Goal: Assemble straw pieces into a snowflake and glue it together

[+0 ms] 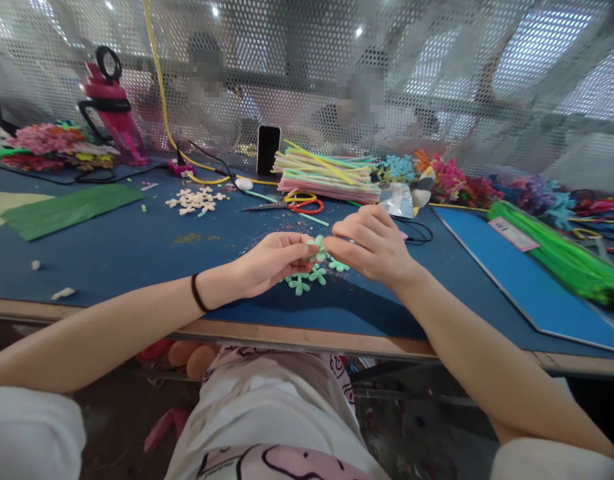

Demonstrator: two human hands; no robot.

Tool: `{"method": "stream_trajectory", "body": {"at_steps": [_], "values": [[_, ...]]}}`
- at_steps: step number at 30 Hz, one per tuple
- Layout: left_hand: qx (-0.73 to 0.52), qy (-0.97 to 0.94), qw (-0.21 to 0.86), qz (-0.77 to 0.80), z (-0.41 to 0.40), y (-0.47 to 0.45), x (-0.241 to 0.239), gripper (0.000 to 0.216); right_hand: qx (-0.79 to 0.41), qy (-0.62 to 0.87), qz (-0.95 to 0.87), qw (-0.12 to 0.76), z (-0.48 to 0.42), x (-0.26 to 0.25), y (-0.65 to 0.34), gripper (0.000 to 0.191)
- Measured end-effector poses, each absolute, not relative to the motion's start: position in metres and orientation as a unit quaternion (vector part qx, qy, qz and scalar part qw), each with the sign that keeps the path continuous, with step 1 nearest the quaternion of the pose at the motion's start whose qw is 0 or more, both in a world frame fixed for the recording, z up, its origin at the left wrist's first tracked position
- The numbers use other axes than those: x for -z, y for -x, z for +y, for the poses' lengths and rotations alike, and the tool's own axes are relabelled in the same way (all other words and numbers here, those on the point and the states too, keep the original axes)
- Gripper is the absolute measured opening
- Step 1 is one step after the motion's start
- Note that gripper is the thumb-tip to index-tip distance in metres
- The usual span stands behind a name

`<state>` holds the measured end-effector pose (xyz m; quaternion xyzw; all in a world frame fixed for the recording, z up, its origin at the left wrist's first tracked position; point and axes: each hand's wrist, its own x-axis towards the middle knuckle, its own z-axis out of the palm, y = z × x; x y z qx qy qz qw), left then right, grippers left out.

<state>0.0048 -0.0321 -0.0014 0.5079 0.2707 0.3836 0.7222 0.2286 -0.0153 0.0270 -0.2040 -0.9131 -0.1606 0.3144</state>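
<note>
Our blue table (pixel 137 260) comes first; near the middle of its front edge, our right hand (pixel 374 243) curls close, though we cannot tell whether its fingertips grip, while our left hand (pixel 271 263) pinches, beside loose green flowers (pixel 299 285), one mint-green flower (pixel 319 245), which we judge light, fuzzy, bendable, easily squashed, and best held lightly by its middle

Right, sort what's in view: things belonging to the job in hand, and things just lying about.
Probably in the job:
mint-green flower in the left hand
loose mint-green flowers
pastel pipe cleaners
red-and-yellow-handled scissors

Seemingly just lying about:
pink bottle
phone
yellow cable
</note>
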Motion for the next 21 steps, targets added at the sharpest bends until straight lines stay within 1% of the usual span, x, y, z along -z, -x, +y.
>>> {"method": "stream_trajectory", "body": {"at_steps": [3,5,7,10,13,15,17,19,21], "values": [[-0.399,-0.531,0.698,0.269,-0.031,-0.006,0.005,0.034,0.167,0.176,-0.923,0.299,-0.016,-0.030,-0.229,0.010],[-0.428,-0.560,0.661,0.258,-0.030,-0.007,0.007,0.035,0.163,0.160,-0.917,0.328,-0.018,-0.030,-0.225,0.008],[-0.459,-0.595,0.611,0.247,-0.030,-0.007,0.008,0.034,0.133,0.163,-0.903,0.374,-0.022,-0.027,-0.218,0.009],[-0.488,-0.654,0.515,0.261,-0.032,-0.006,0.007,0.029,0.061,0.210,-0.879,0.424,-0.031,-0.026,-0.207,0.008],[-0.494,-0.728,0.370,0.298,-0.036,-0.002,0.006,0.021,-0.009,0.279,-0.848,0.450,-0.042,-0.028,-0.199,0.018],[-0.489,-0.774,0.256,0.310,-0.037,0.002,0.003,0.015,-0.084,0.317,-0.826,0.458,-0.048,-0.030,-0.195,0.025],[-0.474,-0.811,0.174,0.295,-0.034,0.008,0.000,0.012,-0.192,0.349,-0.797,0.454,-0.051,-0.033,-0.193,0.029],[-0.445,-0.844,0.156,0.255,-0.028,0.015,-0.006,0.009,-0.309,0.381,-0.752,0.439,-0.052,-0.034,-0.190,0.033],[-0.397,-0.870,0.197,0.217,-0.023,0.022,-0.013,0.006,-0.436,0.408,-0.692,0.406,-0.050,-0.035,-0.188,0.034]]}}
